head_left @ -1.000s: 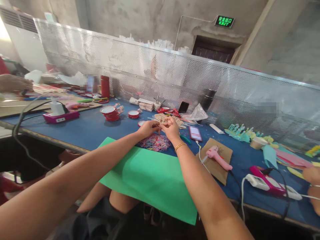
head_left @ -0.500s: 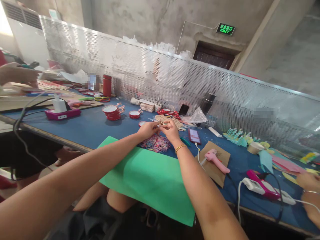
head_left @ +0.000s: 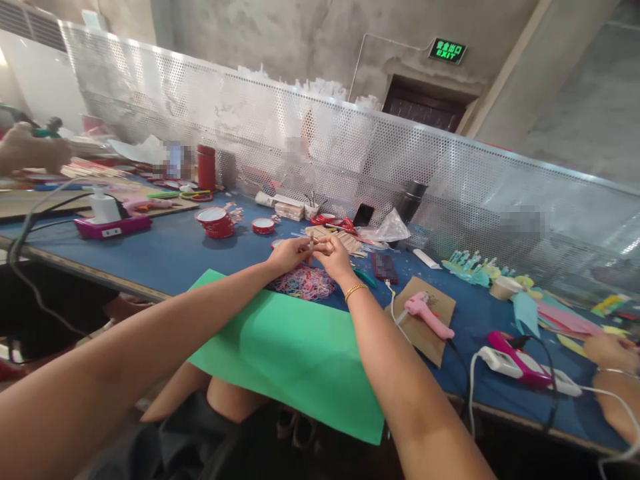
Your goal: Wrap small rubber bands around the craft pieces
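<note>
My left hand and my right hand meet fingertip to fingertip above the table, both closed in a pinch. Between them a small tan stick pokes up; the fingers hide most of it. Just below lies a tangled heap of multicoloured strings. A green sheet spans from the table edge over my lap, under my forearms. Behind my hands are flat wooden sticks, and a red-rimmed disc is partly covered by my left hand.
Left stand stacked red-rimmed discs and a magenta power strip. To the right, a pink glue gun rests on cardboard, near a phone and another power strip. Co-workers' hands show at both sides. A perforated metal screen runs behind.
The view has shifted slightly, so the scene sits a little further left and higher. Both my hands stay together, and the tan stick now points more upright. The phone's screen has gone dark.
</note>
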`<state>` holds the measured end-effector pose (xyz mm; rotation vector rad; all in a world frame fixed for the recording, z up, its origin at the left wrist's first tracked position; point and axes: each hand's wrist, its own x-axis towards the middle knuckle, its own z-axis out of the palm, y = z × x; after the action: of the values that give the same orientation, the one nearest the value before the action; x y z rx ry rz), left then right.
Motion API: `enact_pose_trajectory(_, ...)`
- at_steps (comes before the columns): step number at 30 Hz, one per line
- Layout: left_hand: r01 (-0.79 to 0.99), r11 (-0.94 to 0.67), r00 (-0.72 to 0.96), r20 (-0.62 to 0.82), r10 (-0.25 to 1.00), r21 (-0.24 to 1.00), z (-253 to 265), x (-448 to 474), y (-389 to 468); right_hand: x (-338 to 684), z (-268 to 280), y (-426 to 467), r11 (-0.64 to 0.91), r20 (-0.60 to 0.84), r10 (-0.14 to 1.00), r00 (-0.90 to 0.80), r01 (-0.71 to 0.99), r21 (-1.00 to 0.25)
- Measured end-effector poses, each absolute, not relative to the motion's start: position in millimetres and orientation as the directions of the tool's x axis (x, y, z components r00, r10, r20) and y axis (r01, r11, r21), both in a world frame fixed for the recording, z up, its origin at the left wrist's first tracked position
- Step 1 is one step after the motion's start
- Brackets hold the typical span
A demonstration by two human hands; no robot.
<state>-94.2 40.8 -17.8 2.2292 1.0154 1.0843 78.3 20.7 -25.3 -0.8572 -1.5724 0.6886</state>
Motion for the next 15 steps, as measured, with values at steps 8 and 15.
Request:
enact_pose_trajectory(8,0.328,-0.591,0.451,0.427,0.784,0.737,-27.3,-94.4,55.5,79.5,-23.0,20.0,0.526,0.546,0.838,0.015,0.249,-0.814)
enact_pose_trajectory(15,0.262,-0.535,0.438,0.395,0.808,0.803,-34.1,-93.1,63.2,81.8,-3.5,12.1,0.513,0.521,0.826,0.214,0.094,-0.853)
